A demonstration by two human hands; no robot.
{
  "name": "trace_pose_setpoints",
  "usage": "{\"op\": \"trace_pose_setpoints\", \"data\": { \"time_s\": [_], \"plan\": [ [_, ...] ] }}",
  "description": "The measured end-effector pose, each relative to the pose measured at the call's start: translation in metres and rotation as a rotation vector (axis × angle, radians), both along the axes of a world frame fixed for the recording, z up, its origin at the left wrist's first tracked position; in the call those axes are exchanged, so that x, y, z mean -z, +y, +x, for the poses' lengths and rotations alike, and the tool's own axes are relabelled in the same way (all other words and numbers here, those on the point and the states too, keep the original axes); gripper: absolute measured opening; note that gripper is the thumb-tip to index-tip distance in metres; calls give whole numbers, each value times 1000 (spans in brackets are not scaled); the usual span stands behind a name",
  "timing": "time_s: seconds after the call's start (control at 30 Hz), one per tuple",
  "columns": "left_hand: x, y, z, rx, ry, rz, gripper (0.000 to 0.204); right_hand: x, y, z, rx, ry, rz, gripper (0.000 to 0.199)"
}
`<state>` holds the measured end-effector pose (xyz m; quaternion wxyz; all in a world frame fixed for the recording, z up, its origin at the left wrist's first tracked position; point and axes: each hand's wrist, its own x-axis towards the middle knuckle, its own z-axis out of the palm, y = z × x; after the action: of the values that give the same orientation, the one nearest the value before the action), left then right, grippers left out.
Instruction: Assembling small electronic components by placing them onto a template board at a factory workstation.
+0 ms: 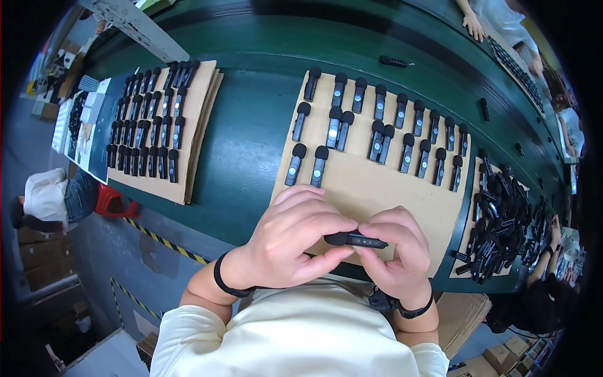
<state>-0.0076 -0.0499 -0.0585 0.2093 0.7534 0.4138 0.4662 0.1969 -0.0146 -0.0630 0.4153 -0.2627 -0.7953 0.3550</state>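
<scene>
Black little microphone point(355, 239) held at both ends, pinched by left hand point(295, 239) and right hand point(394, 251), just above near edge of cardboard sheet point(377, 188) on green bench point(245, 138). Already laid out in rows on that sheet: many finished-looking microphones point(377, 125). Left to do, probably: big jumbled pile point(502, 220) waiting on the right. Roughly halfway, maybe.

A single head-worn view looks steeply down from above the person's chest, close over both hands, onto a green table point(245, 144) (its straight edges bend toward the rim).
</scene>
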Motion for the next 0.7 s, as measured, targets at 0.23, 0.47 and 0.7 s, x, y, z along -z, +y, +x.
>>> {"op": "trace_pose_setpoints", "data": {
  "time_s": [0.23,0.47,0.7],
  "plan": [
    [4,2,-1,-16,-46,-41,29,-5,-2,-1,18,85,-90,29],
    [11,3,-3,35,5,-113,29,-8,3,0,-62,77,-68,28],
    [14,3,-24,-54,17,-146,25,-9,12,-11,19,-140,-113,24]
  ]
}}
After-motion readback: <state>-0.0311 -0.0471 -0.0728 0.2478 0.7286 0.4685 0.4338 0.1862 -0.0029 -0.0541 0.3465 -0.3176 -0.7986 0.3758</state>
